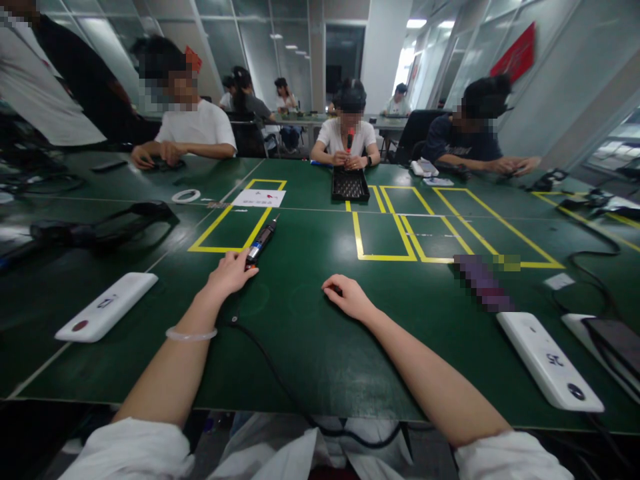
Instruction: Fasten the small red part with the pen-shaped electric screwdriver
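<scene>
On the green table, my left hand is closed over the rear end of an electric screwdriver. The tool lies tilted, its thin tip pointing away from me and to the right, beside a yellow tape outline. My palm hides its back part. A dark cable with a small round end near my left wrist runs down over the front edge of the table. To the right, my right hand rests on the bare tabletop with its fingers curled in. Nothing shows in it.
White power banks lie at both sides. Yellow tape rectangles mark the tabletop. Farther back are a paper sheet, a tape roll and a black tray before a seated co-worker. Other people sit around.
</scene>
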Action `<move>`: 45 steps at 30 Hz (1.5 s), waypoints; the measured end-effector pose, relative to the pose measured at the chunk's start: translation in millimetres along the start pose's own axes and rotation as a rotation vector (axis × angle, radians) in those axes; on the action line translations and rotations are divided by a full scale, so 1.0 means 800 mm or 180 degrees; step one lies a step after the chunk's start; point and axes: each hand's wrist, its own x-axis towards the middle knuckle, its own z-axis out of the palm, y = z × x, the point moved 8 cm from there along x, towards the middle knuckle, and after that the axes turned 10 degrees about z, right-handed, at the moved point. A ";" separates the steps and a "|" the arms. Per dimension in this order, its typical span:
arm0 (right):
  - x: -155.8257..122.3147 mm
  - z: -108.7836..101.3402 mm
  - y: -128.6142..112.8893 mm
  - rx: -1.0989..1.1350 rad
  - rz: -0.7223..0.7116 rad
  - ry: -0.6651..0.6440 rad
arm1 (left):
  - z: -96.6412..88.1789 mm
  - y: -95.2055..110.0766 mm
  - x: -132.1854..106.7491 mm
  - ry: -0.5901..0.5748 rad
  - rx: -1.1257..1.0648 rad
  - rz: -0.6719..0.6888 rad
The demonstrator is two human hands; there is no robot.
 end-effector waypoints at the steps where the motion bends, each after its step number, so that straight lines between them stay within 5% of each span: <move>1: 0.000 0.000 0.000 -0.0002 -0.0004 0.0003 | 0.001 -0.019 0.004 0.0001 -0.0016 -0.0084; 5: 0.000 0.001 0.001 -0.0019 0.0003 -0.0009 | 0.000 -0.088 0.010 0.0022 -0.0012 -0.0462; 9: 0.000 0.000 0.000 -0.0020 0.0042 -0.0022 | -0.014 -0.118 -0.002 0.0124 0.0117 -0.0675; 16: -0.001 0.000 -0.001 -0.0046 0.0023 -0.0027 | -0.049 -0.095 -0.023 0.0731 0.0484 -0.0712; 24: 0.000 0.002 -0.001 -0.0086 0.0043 -0.0053 | -0.059 -0.079 -0.031 0.0694 0.0498 -0.0822; 28: 0.000 0.001 0.000 -0.0088 0.0054 -0.0042 | -0.071 -0.042 -0.032 0.1355 0.0325 -0.0480; 31: 0.001 0.001 0.000 -0.0072 0.0054 -0.0053 | -0.058 0.018 -0.024 0.1383 -0.0512 0.0380; 34: 0.001 0.001 0.000 -0.0057 0.0048 -0.0060 | -0.040 0.103 -0.029 0.1043 -0.1129 0.1499; 38: -0.001 0.003 0.001 0.0114 0.0098 -0.0106 | -0.010 0.185 -0.049 0.0307 -0.1669 0.2126; 45: -0.003 0.009 -0.012 0.0298 0.0019 -0.0362 | 0.008 0.237 -0.080 -0.0340 -0.1979 0.2529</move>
